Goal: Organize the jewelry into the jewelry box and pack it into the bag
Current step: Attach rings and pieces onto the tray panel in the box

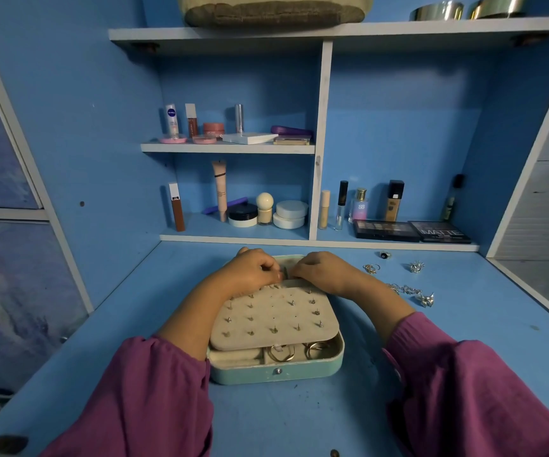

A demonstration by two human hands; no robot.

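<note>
Left hand [253, 270]: pinched something tiny, steadying it over beige stud-earring panel [271, 316].
Right hand [319, 268]: fingers curled, contents unclear.
Mint-green jewelry box [276, 374]: lay open for loading.

A single wide-angle camera sits on the person's head, looking forward and down over a blue desk [299, 417]. It is close to the desk: both purple sleeves fill the lower corners, and the view reaches up the shelf unit [319, 146] at the back. Straight edges bow outward near the frame's borders.
</note>
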